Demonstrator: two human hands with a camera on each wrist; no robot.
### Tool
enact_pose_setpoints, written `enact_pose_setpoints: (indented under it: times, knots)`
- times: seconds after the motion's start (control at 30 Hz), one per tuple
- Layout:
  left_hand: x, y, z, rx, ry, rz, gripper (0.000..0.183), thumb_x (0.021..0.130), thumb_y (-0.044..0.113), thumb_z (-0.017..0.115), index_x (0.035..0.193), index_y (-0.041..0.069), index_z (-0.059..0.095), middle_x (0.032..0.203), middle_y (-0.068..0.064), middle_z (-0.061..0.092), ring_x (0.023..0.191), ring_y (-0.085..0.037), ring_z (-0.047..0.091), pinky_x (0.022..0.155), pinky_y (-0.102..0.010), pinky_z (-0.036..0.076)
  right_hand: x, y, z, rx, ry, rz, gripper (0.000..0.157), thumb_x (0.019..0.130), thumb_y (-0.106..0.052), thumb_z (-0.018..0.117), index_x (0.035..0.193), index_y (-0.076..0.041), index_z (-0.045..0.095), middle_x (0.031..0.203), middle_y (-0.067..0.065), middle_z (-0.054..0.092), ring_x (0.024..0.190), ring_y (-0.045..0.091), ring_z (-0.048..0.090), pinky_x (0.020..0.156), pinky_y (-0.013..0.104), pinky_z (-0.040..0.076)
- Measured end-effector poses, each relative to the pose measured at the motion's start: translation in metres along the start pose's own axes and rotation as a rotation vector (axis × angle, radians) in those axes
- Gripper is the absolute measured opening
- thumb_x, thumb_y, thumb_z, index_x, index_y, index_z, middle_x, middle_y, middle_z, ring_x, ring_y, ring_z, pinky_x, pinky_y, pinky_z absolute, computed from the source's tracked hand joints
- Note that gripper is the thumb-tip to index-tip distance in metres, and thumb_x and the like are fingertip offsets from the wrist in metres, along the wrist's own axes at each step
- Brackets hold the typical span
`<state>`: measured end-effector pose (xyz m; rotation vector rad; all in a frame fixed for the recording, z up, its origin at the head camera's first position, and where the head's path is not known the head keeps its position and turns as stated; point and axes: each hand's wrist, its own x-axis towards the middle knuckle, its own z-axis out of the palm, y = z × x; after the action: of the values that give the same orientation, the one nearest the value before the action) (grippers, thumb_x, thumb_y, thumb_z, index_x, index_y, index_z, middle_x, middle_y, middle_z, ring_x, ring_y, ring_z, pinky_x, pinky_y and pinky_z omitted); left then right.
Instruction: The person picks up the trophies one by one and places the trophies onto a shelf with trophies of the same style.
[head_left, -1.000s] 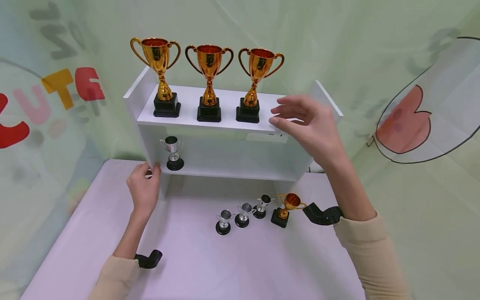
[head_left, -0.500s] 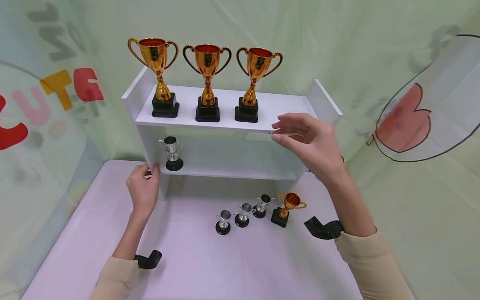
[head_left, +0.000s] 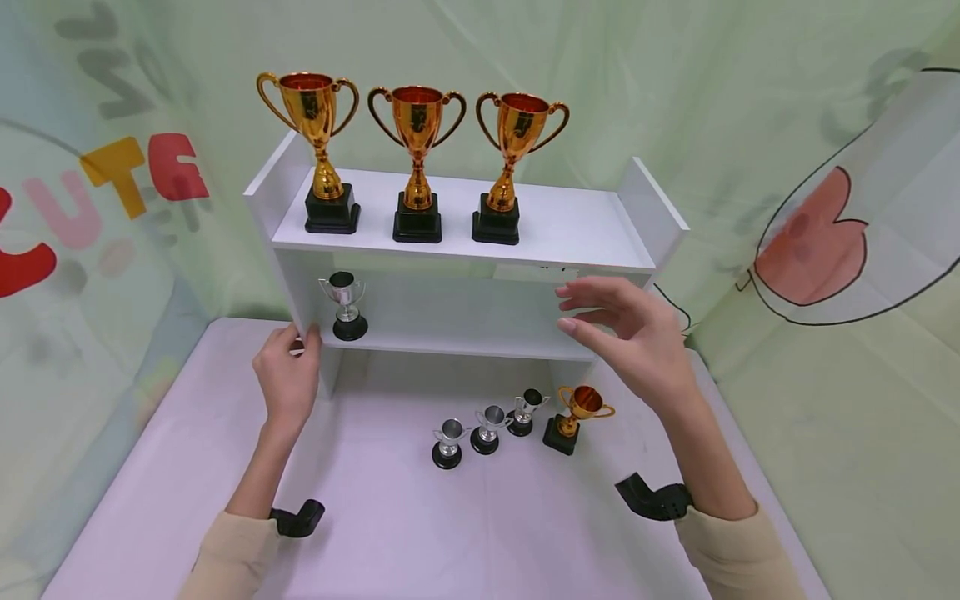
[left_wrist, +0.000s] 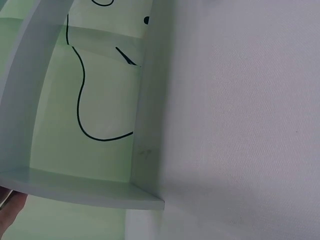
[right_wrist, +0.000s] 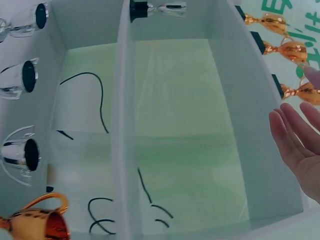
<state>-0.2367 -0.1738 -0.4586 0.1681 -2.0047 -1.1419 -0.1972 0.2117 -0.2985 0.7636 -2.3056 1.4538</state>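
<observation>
My left hand (head_left: 287, 367) grips the left side panel of a white two-tier shelf (head_left: 465, 340); in the left wrist view its fingers (left_wrist: 14, 207) show at the panel's edge. In front of the shelf's right part hovers my right hand (head_left: 637, 337), fingers loosely bent and holding nothing. Three gold trophy cups stand along the top board: a left one (head_left: 327, 158), a middle one (head_left: 417, 158) and a right one (head_left: 504, 162). One small silver trophy (head_left: 347, 305) sits at the left of the middle board.
On the white tabletop (head_left: 420, 533), three small silver trophies (head_left: 487, 429) stand in a slanting row below the shelf. A smaller gold trophy (head_left: 573, 417) is at their right. Behind hangs a pale green printed cloth (head_left: 787, 400).
My right hand has moved down from the top board, near the right gold trophy, to the level of the middle board. The left hand and the trophies have stayed in place.
</observation>
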Motion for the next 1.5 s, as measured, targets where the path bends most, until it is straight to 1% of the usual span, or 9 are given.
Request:
enact_pose_setpoints:
  times: [0.07, 0.2, 0.3, 0.43, 0.63, 0.9, 1.2, 1.3, 1.5]
  knots:
    - [0.001, 0.0, 0.0, 0.001, 0.001, 0.003, 0.014, 0.094, 0.003, 0.064, 0.09, -0.008, 0.074, 0.084, -0.026, 0.069, 0.075, -0.042, 0.071, 0.069, 0.0, 0.035, -0.005, 0.006, -0.001, 0.002, -0.002, 0.005, 0.039, 0.089, 0.007, 0.074, 0.127, 0.002, 0.066, 0.117, 0.007, 0.073, 0.106, 0.016, 0.07, 0.093, 0.021, 0.056]
    - [0.001, -0.001, 0.0, 0.001, 0.003, 0.006, 0.014, 0.094, 0.002, 0.064, 0.089, -0.008, 0.073, 0.083, -0.026, 0.069, 0.074, -0.042, 0.071, 0.069, 0.0, 0.035, -0.014, 0.019, -0.003, 0.012, -0.014, 0.012, 0.039, 0.088, 0.008, 0.073, 0.126, 0.003, 0.066, 0.116, -0.001, 0.073, 0.106, 0.016, 0.071, 0.093, 0.022, 0.056]
    - [0.001, -0.001, 0.001, 0.003, 0.003, 0.005, 0.014, 0.094, 0.002, 0.064, 0.089, -0.008, 0.073, 0.084, -0.027, 0.069, 0.074, -0.042, 0.071, 0.069, 0.001, 0.035, -0.02, 0.027, -0.003, 0.008, -0.017, 0.019, 0.039, 0.088, 0.009, 0.073, 0.126, 0.003, 0.066, 0.117, 0.002, 0.073, 0.107, 0.017, 0.071, 0.094, 0.022, 0.056]
    - [0.001, -0.002, 0.0, 0.003, -0.003, 0.002, 0.015, 0.095, 0.003, 0.064, 0.089, -0.008, 0.073, 0.085, -0.027, 0.07, 0.075, -0.042, 0.071, 0.069, 0.001, 0.035, -0.026, 0.036, -0.004, -0.002, -0.009, 0.031, 0.039, 0.088, 0.008, 0.074, 0.126, 0.002, 0.066, 0.119, 0.011, 0.072, 0.108, 0.018, 0.07, 0.094, 0.022, 0.056]
    - [0.0, -0.003, 0.0, 0.005, -0.001, 0.002, 0.015, 0.095, 0.003, 0.064, 0.094, -0.008, 0.075, 0.085, -0.026, 0.07, 0.075, -0.041, 0.071, 0.069, 0.001, 0.036, -0.037, 0.046, -0.004, -0.014, -0.014, 0.044, 0.038, 0.089, 0.007, 0.073, 0.126, 0.0, 0.067, 0.121, 0.009, 0.071, 0.109, 0.016, 0.069, 0.095, 0.019, 0.054]
    - [-0.002, -0.003, 0.001, 0.002, 0.0, -0.008, 0.016, 0.094, 0.003, 0.064, 0.085, -0.007, 0.072, 0.085, -0.025, 0.07, 0.075, -0.041, 0.071, 0.069, 0.0, 0.037, -0.056, 0.066, 0.0, -0.025, 0.002, 0.026, 0.04, 0.086, 0.011, 0.074, 0.124, 0.001, 0.068, 0.12, 0.014, 0.071, 0.11, 0.011, 0.068, 0.103, 0.019, 0.049]
    - [0.0, -0.003, 0.001, 0.001, 0.007, -0.005, 0.016, 0.095, 0.004, 0.064, 0.088, -0.008, 0.073, 0.087, -0.025, 0.071, 0.075, -0.036, 0.069, 0.069, -0.006, 0.042, -0.073, 0.087, 0.007, -0.009, 0.033, 0.107, 0.039, 0.087, 0.006, 0.076, 0.124, -0.002, 0.069, 0.121, 0.014, 0.071, 0.112, 0.004, 0.067, 0.103, 0.018, 0.049]
    - [0.0, -0.004, 0.001, 0.002, 0.008, -0.002, 0.016, 0.095, 0.004, 0.064, 0.087, -0.007, 0.072, 0.087, -0.025, 0.071, 0.075, -0.036, 0.07, 0.069, -0.005, 0.042, -0.078, 0.092, 0.008, -0.032, 0.029, 0.134, 0.038, 0.088, 0.004, 0.076, 0.125, -0.004, 0.069, 0.123, 0.014, 0.07, 0.114, 0.003, 0.065, 0.103, 0.016, 0.048]
    - [-0.001, -0.002, 0.001, -0.016, -0.015, -0.008, 0.016, 0.096, 0.005, 0.064, 0.093, -0.007, 0.074, 0.09, -0.027, 0.07, 0.078, -0.039, 0.069, 0.069, 0.0, 0.039, -0.084, 0.1, 0.009, -0.074, 0.028, 0.193, 0.039, 0.089, -0.001, 0.077, 0.126, -0.007, 0.069, 0.126, 0.013, 0.07, 0.117, 0.004, 0.062, 0.105, 0.013, 0.044]
